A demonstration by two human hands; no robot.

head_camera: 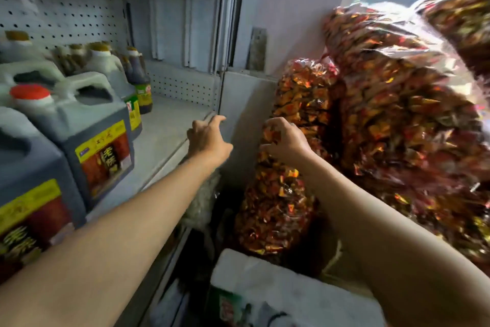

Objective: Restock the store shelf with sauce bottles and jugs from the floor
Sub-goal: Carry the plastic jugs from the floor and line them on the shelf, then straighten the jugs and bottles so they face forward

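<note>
Dark sauce jugs with red and yellow labels stand on the left part of the grey shelf. Behind them stand dark sauce bottles with gold caps. My left hand reaches past the shelf's right front corner, fingers loosely curled, holding nothing. My right hand grips the top of a tall clear bag of red and gold wrapped snacks that stands on the floor beside the shelf.
Larger bags of the same snacks are piled at the right against the wall and window. A white foam box lies low in front. A pale bag sits beneath the shelf edge. The shelf's right half is bare.
</note>
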